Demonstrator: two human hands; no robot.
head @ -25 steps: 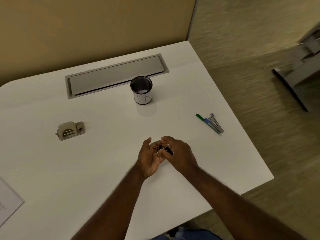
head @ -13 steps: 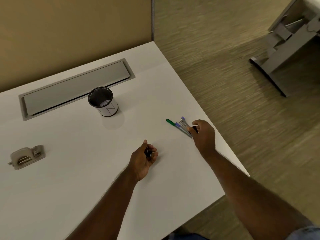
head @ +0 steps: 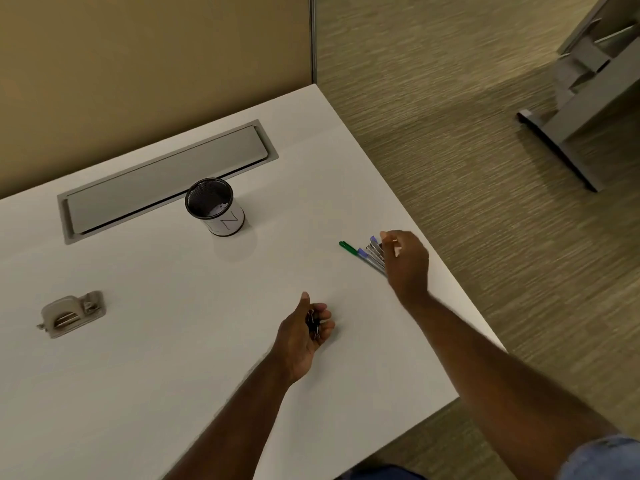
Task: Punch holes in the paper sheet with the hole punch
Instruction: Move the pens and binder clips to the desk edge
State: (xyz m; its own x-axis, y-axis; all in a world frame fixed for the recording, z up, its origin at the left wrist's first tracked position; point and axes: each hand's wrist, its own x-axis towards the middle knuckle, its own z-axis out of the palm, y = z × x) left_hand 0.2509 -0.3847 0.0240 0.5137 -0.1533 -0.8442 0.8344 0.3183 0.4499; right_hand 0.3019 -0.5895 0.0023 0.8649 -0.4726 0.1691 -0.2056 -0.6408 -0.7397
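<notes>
Two hands that were joined over a small dark clip a second ago are now apart: our left hand (head: 304, 330) keeps the binder clip (head: 313, 325), fingers curled round it at mid-table, while our right hand (head: 405, 261) has gone right to the pens (head: 367, 254) near the table (head: 173, 393) edge. There its fingers are bent over the pen ends; whether they hold one, or something small and dark, we cannot tell. For the task this looks like tidying, not punching. The punch (head: 71, 313) sits untouched at far left, and no sheet is in view now.
</notes>
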